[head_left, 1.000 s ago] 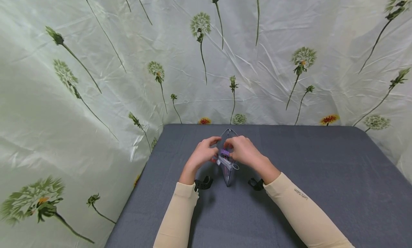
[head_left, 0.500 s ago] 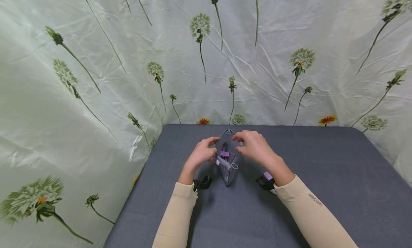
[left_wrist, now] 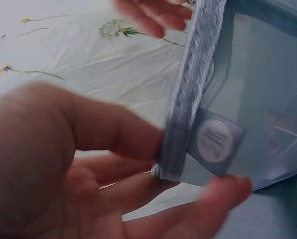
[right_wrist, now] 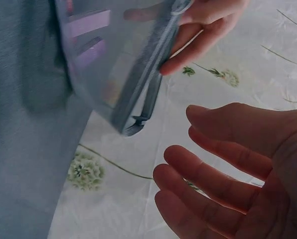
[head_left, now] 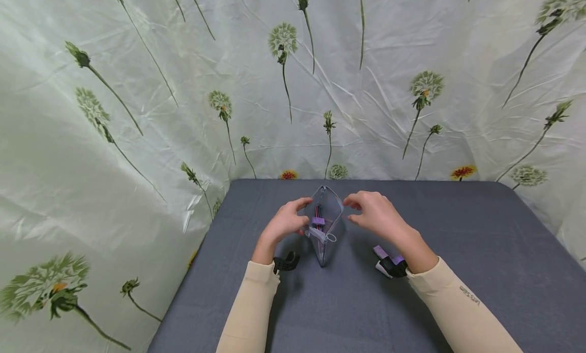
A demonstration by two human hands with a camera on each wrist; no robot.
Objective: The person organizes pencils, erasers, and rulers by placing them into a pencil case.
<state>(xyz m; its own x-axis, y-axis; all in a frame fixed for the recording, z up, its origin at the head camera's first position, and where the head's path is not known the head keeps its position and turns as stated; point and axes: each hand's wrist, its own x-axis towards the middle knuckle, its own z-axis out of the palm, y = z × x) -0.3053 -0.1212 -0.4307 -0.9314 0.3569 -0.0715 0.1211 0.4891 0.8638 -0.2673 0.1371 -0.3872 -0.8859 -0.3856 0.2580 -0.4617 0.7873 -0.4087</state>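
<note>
A grey see-through mesh zip pouch (head_left: pixel 333 213) stands on the table with its top spread apart. My left hand (head_left: pixel 287 219) holds its left side; in the left wrist view the thumb and fingers (left_wrist: pixel 133 132) pinch the zip edge beside a small label (left_wrist: pixel 216 137). Inside the pouch are a purple block (head_left: pixel 318 221) and slim red and black sticks, whose kind I cannot make out. My right hand (head_left: pixel 377 213) is apart from the pouch, to its right, with loosely bent fingers and nothing in them; the right wrist view shows the gap.
On the grey table (head_left: pixel 458 241), beneath the right wrist, lie a purple piece (head_left: pixel 379 251) and a white piece (head_left: pixel 383 269), partly hidden by the black wrist strap (head_left: pixel 392 266). A flower-print curtain (head_left: pixel 357 88) hangs behind and to the left.
My right hand has come out of the pouch's mouth and moved right. The pouch's mouth now stands wider. Pieces on the table have come into view under the right wrist.
</note>
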